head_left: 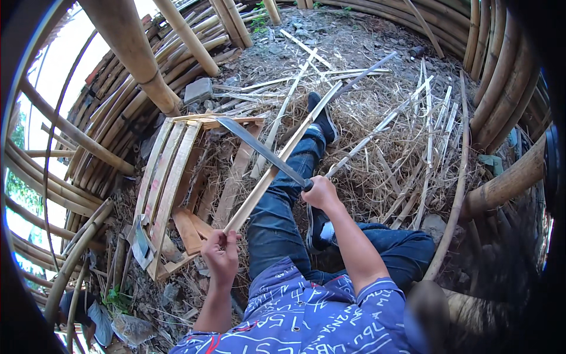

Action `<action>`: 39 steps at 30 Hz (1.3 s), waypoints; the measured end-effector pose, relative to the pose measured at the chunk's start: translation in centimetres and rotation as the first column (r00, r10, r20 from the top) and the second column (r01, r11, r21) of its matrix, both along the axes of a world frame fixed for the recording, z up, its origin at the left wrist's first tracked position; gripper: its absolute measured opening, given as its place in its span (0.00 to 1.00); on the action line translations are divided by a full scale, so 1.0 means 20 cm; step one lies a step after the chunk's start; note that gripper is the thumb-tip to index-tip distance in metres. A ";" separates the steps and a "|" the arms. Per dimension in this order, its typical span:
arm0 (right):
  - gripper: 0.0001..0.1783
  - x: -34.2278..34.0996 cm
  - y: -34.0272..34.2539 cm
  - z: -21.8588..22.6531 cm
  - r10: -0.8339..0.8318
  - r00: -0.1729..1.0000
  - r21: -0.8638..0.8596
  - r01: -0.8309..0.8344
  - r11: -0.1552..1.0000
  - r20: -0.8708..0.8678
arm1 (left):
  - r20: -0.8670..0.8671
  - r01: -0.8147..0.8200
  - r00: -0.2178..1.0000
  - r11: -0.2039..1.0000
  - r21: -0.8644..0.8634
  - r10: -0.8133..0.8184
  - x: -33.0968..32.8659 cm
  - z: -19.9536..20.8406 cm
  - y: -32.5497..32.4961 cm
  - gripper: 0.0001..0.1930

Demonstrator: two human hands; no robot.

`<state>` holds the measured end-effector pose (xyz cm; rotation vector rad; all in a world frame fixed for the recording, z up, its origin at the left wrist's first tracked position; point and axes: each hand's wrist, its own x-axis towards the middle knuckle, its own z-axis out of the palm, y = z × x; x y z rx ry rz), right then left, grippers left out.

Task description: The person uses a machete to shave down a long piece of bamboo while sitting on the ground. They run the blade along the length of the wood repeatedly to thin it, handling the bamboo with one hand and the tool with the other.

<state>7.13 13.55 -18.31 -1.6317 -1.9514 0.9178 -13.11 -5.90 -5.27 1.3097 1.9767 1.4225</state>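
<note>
My left hand (220,255) is closed on the near end of a long, pale bamboo strip (257,193). The strip slants up and away over my outstretched leg, its far part passing near my shoe. In my right hand (321,193) I grip the dark handle of a machete. Its long grey blade (254,143) crosses over the strip and points to the upper left, with its tip near the top of a wooden crate. Whether the edge touches the strip or bites into it, I cannot tell.
A slatted wooden crate (167,177) stands at my left. Split bamboo strips (407,106) and curly shavings (377,150) cover the ground ahead and to the right. Bamboo poles (127,50) rise and stack around the sides. A grey block (198,90) lies behind the crate.
</note>
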 end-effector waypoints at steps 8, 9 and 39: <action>0.14 0.01 -0.28 0.34 0.252 0.967 0.063 -0.254 0.965 0.045 | -0.122 0.002 0.992 0.999 0.051 0.004 -0.02 -0.01 -0.05 0.06; 0.14 0.00 -0.27 0.36 0.323 0.942 0.070 -0.330 0.941 0.091 | -0.184 0.030 0.983 0.996 0.080 -0.015 -0.02 -0.02 -0.06 0.05; 0.11 0.02 -0.16 0.23 0.164 0.968 -0.014 -0.169 0.985 -0.192 | -0.135 0.088 0.989 0.984 0.156 -0.067 -0.03 0.09 -0.09 0.05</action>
